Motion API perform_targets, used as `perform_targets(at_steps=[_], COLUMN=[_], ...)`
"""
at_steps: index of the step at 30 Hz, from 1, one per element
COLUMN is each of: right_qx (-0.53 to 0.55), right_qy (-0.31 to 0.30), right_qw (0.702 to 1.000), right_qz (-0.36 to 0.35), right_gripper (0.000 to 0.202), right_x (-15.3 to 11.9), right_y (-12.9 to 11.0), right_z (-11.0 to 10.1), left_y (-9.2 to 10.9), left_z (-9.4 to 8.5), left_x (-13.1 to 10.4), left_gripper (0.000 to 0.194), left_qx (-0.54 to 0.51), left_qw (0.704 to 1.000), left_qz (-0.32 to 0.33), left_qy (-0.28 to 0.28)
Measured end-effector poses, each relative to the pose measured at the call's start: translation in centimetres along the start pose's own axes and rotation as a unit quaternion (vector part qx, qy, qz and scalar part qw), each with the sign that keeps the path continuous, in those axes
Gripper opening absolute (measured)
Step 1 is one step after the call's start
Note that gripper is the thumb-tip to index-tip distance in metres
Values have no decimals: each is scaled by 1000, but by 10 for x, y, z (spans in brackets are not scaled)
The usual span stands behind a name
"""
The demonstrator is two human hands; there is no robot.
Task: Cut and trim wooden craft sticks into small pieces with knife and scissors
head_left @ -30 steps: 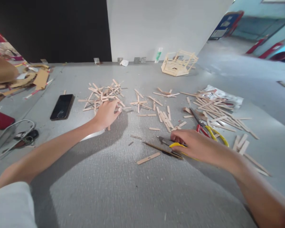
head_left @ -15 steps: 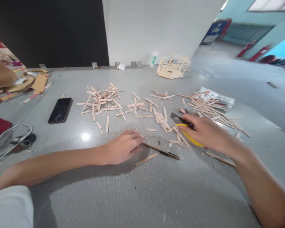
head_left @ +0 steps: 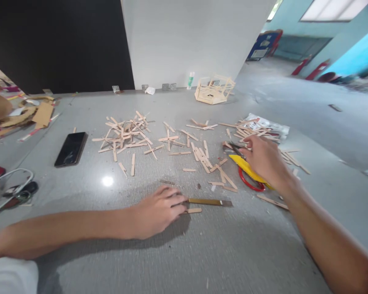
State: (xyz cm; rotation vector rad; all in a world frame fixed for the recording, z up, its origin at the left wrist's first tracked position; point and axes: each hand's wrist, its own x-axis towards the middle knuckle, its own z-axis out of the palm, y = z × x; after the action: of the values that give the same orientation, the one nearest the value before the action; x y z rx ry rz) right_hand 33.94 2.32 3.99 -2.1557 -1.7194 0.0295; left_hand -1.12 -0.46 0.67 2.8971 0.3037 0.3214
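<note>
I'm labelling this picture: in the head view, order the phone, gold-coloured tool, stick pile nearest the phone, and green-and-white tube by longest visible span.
1. Stick pile
2. Gold-coloured tool; the end by the left hand may be hidden
3. Phone
4. Green-and-white tube
</note>
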Motion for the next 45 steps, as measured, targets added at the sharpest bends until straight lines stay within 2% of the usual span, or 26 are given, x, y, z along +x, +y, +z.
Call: perform_targets(at_steps=[2, 4, 6, 8, 12, 15, 17, 22, 27, 31, 34, 41, 45], right_qx=[5, 21, 41, 62, 113, 126, 109, -47, -183, -266, -277, -261, -241], right_qy=[4, -19, -71, -145, -199, -219, -216, -153, -125, -111, -118, -109, -106], right_qw=[1000, 999, 994, 979, 950, 936, 937, 962, 958, 952, 950, 955, 959], right_qz=[-9, -30, -65, -131, -212, -244, -253, -222, -184, -104, -82, -91, -107], right_gripper=[28, 30, 29, 28, 24, 25, 26, 22, 24, 42, 46, 55, 48], right_x=[-3, -11, -24, -40, -70, -83, -85, -80, -80, -88, -90, -79, -83], right_y=[-6, -17, -31, -47, -75, -88, -93, -90, -85, -91, -94, -84, -90], right_z=[-3, -5, -4, 1, 18, 27, 27, 17, 15, 22, 25, 24, 30], left_y=[1, 2, 3, 5, 6, 6, 7, 9, 10, 11, 12, 12, 12], left_z=[0, -2, -3, -4, -3, -3, -3, -7, -5, -1, 0, 0, 0], left_x=[-1, -2, -3, -4, -4, -4, -3, -2, -2, -3, -3, -5, -4], left_gripper=[26, 28, 30, 30, 28, 23, 20, 19, 19, 20, 19, 16, 17], left_qx=[17, 32, 47, 62, 84, 112, 135, 167, 193, 210, 219, 230, 236], left_qw=[1000, 999, 999, 998, 996, 993, 990, 985, 980, 975, 972, 970, 968], left_qz=[9, 14, 13, 9, 9, 20, 26, 41, 47, 59, 69, 72, 79], left_qy=[-1, -3, -7, -12, -11, -9, -4, -7, 12, 34, 42, 34, 42])
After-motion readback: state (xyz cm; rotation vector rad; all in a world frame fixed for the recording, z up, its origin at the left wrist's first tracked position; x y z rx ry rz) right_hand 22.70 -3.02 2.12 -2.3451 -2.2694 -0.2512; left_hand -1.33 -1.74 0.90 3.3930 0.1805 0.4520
